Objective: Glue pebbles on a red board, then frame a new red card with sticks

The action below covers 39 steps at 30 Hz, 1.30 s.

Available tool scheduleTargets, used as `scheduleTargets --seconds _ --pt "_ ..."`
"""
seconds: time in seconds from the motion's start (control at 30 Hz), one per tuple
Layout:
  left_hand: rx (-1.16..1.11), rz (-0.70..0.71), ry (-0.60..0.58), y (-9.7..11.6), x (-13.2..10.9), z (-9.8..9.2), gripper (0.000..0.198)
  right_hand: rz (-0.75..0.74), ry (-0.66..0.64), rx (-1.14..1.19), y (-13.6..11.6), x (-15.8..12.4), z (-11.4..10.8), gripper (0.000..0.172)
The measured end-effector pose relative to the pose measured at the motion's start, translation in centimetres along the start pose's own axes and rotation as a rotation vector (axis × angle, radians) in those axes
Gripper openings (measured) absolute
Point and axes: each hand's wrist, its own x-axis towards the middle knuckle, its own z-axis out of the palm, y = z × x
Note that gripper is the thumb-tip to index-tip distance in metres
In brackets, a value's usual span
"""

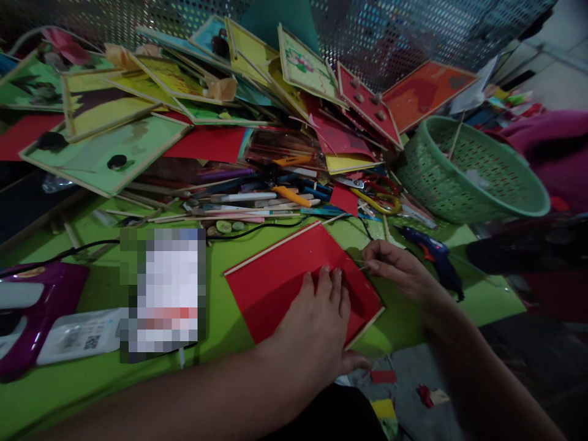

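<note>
A red card [271,285] lies at a slant on the green table, with pale wooden strips along its upper-left and lower-right edges. My left hand [312,321] rests flat on it, fingers stretched forward and thumb over the near edge. Just off the card's right edge, my right hand [390,263] is closed in a pinch. A thin strand [362,267] shows at its fingertips; what it is made of I cannot tell. Beyond that hand lies a dark blue glue gun [432,251] with an orange trigger.
Framed coloured cards [110,147] pile up at the back with pens, sticks and yellow-handled scissors [379,199]. A green basket [473,177] stands at the back right. Left are a purple device [55,306], a blurred-out screen [169,288] and a black cable [257,233]. Scraps lie on the floor.
</note>
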Motion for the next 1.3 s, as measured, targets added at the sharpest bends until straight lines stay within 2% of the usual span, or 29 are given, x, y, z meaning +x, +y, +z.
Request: scheduleTargets --seconds 0.27,0.47,0.97,1.3 --pt "-0.009 0.013 -0.039 -0.1 0.1 -0.5 0.102 -0.06 0.014 0.125 0.2 -0.5 0.2 0.031" --pt "-0.006 0.01 -0.016 -0.2 0.0 -0.2 0.1 -0.037 0.045 0.175 0.0 -1.0 0.4 0.024" --pt "0.001 0.009 0.071 -0.4 0.1 0.3 0.093 -0.011 0.061 0.198 -0.3 -1.4 0.4 0.032" --pt "-0.048 0.009 0.006 -0.4 0.2 -0.2 0.088 -0.058 0.125 0.263 0.5 -1.7 -0.1 0.024"
